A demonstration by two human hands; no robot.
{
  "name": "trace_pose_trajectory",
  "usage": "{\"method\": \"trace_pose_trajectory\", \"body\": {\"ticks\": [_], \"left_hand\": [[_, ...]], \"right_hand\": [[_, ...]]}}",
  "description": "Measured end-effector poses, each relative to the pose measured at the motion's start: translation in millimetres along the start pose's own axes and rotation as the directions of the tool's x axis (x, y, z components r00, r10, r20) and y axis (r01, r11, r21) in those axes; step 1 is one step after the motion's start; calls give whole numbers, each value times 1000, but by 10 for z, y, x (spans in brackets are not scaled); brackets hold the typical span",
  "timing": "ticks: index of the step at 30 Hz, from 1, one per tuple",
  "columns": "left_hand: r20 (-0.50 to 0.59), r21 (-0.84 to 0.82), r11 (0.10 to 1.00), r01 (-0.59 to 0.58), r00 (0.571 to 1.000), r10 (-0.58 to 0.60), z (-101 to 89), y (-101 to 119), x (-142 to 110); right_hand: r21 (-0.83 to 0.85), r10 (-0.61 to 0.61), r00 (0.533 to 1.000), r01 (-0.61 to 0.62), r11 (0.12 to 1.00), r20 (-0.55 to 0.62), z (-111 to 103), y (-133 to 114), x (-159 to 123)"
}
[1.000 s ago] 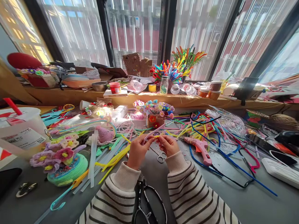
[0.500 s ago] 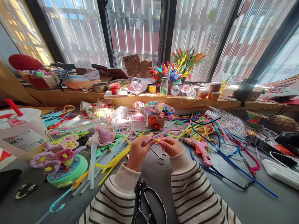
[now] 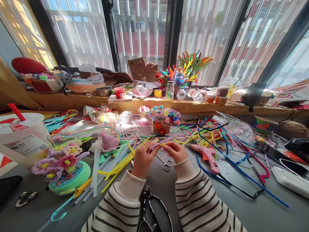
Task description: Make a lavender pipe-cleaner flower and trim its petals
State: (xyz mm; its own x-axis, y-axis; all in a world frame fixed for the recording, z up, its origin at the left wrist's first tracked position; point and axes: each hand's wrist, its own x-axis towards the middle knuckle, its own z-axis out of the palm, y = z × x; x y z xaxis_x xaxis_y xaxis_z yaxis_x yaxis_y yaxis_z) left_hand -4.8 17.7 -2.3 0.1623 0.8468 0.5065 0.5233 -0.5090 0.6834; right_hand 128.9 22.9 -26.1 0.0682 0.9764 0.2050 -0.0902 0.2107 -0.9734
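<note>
My left hand (image 3: pixel 143 160) is closed around a lilac pipe cleaner (image 3: pixel 166 140), whose free end points up and to the right. The fingertips of my right hand (image 3: pixel 176 151) pinch a small yellow piece (image 3: pixel 162 144) against it, apparently a bit of yellow pipe cleaner. Both hands meet above the middle of the grey table. Just below them lie small silver scissors (image 3: pixel 167 165). A larger black-handled cutting tool (image 3: pixel 154 209) rests between my forearms. The pink glue gun (image 3: pixel 208 155) is to the right of my right hand.
Yellow pipe cleaners (image 3: pixel 118 167) and clear glue sticks (image 3: pixel 97 167) lie left. A fuzzy flower piece (image 3: pixel 70 180) and a drink cup (image 3: pixel 24 138) stand farther left. A flower box (image 3: pixel 161 127) is ahead. Tangled pipe cleaners (image 3: pixel 212 132) and a glue gun cord (image 3: pixel 238 187) spread right.
My right hand has shifted slightly left and down, and the lilac pipe cleaner's free end has tipped a little. Both hands keep their hold.
</note>
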Motion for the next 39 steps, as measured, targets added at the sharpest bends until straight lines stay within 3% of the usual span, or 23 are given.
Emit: {"method": "trace_pose_trajectory", "body": {"ticks": [3,6,8,12,17,21,33,39], "left_hand": [[44,50,998,-47,998,45,1,-5,-9],[70,75,995,-71,995,66,6,-8,-12],[70,77,994,-80,995,75,9,-14,-12],[71,76,993,-88,994,83,18,-28,-15],[68,11,1000,-22,997,21,32,-17,-13],[99,-52,998,36,995,-30,31,22,-5],[165,-129,988,88,984,-66,-12,81,18],[225,-217,962,163,968,-113,32,79,8]], "right_hand": [[-179,-58,998,53,982,-23,-30,-34,-19],[-451,-252,966,201,870,-56,-37,-53,-38],[-546,-337,941,276,791,-13,-36,-56,-43],[-551,-390,913,387,739,118,-33,-46,-36],[-486,-388,921,330,810,-21,15,-9,-46],[-498,-384,921,304,812,-65,71,-13,-81],[-671,-601,798,420,611,-48,94,-2,-92],[-691,-630,771,405,598,-94,94,15,-99]]}}
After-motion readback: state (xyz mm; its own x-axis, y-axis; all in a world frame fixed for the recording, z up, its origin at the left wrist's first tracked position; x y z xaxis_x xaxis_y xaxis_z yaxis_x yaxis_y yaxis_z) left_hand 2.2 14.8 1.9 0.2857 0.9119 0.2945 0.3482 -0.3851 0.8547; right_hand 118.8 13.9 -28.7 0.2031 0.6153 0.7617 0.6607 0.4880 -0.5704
